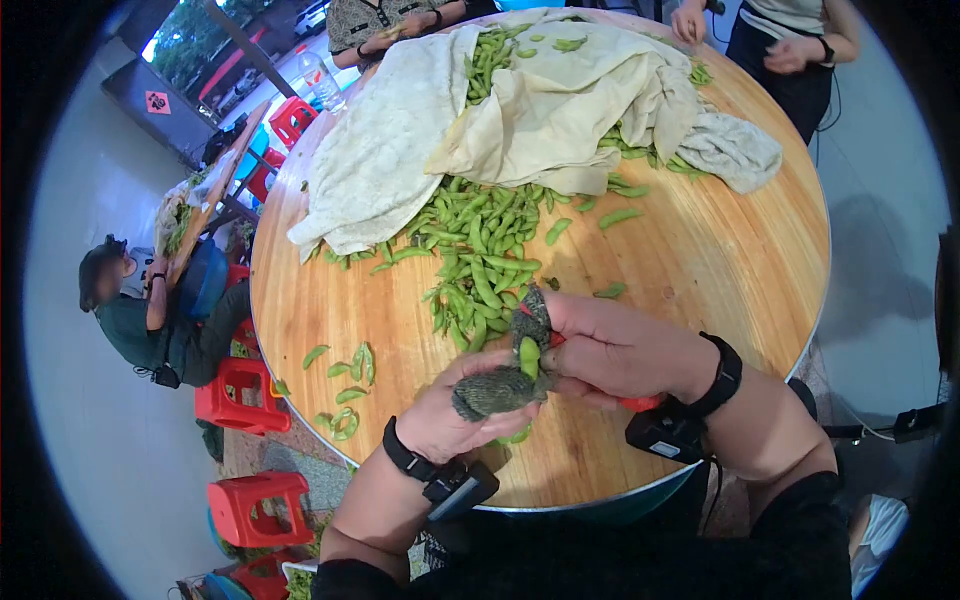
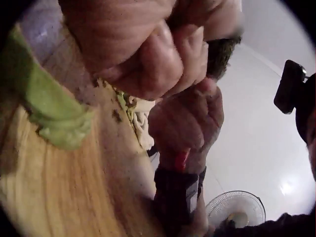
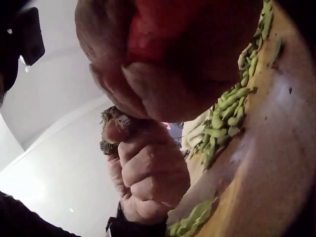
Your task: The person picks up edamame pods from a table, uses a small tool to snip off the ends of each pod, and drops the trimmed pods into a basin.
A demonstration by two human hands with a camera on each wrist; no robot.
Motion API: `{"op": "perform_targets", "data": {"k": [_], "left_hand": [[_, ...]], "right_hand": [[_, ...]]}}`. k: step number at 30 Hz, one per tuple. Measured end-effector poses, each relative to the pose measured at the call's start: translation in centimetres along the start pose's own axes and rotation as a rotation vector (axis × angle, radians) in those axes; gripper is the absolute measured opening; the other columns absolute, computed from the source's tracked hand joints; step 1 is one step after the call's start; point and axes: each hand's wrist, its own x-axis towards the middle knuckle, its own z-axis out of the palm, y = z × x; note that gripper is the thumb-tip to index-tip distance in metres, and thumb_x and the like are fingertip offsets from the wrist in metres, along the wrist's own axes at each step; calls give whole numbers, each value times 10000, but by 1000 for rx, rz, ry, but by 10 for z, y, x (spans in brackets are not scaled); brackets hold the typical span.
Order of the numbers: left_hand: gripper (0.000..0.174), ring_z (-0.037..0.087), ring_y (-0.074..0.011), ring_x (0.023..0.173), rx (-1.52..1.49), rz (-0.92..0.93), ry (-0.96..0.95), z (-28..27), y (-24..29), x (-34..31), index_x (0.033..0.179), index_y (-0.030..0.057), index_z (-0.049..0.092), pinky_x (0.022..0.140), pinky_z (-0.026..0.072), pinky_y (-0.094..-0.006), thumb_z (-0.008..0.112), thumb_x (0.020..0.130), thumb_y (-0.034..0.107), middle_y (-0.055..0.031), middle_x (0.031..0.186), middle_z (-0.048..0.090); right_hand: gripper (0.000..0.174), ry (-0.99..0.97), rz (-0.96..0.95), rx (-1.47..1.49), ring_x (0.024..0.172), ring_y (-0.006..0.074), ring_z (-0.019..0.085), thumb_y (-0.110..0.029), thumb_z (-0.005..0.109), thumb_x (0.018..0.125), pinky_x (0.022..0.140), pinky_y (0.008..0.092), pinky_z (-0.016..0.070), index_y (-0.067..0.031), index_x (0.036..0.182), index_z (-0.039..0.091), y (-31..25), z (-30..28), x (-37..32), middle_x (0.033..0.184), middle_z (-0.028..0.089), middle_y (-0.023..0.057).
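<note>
Two hands meet lower centre: your left hand [image 1: 447, 412] pinches a pod [image 1: 528, 356], your right hand [image 1: 612, 350] grips a red tool [image 1: 640, 403].

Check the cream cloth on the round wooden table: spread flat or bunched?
Bunched. The cream cloth lies in rumpled folds on the round wooden table, green bean pods spilling from under its edge.
</note>
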Motion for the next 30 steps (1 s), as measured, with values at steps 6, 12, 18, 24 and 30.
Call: {"op": "perform_targets", "data": {"k": [6, 12, 18, 24, 30], "left_hand": [[197, 400, -59, 580, -149, -73, -250, -14, -6, 3, 1011, 21, 561, 485, 272, -203, 536, 903, 184, 17, 719, 492], [83, 490, -36, 704, 709, 501, 234, -5, -13, 22, 917, 53, 584, 624, 400, -193, 604, 872, 120, 41, 807, 559], [81, 494, -33, 774, 700, 477, 126, -15, -10, 19, 917, 54, 593, 687, 420, -203, 630, 852, 87, 57, 856, 566], [149, 479, -35, 778, 649, 269, 33, -10, -1, 17, 995, 18, 592, 706, 412, -204, 590, 887, 120, 60, 849, 555], [191, 531, -49, 796, 666, 222, 86, -11, -3, 15, 1066, 19, 576, 695, 435, -159, 551, 882, 64, 6, 943, 580]], "right_hand": [[65, -81, 108, 380, 425, 88, 443, -104, 404, 875, 365, 233, 347, -59, 851, 444, -1, 3, -2, 616, 472, 11], [113, 349, -222, -287, 425, 253, 480, -136, 476, 856, 400, 321, 398, -36, 835, 428, 28, -11, 14, 609, 497, 118], [203, 412, -271, -847, 572, 418, 532, -143, 520, 815, 521, 466, 441, 11, 858, 396, 28, 7, 9, 627, 522, 231], [186, 279, -332, -781, 509, 373, 525, -148, 497, 823, 464, 417, 432, 14, 808, 407, 38, -3, 16, 615, 515, 217], [208, 125, 172, 16, 441, 150, 491, -188, 449, 864, 382, 275, 395, -17, 748, 418, 18, -3, 10, 594, 480, 62]]}}
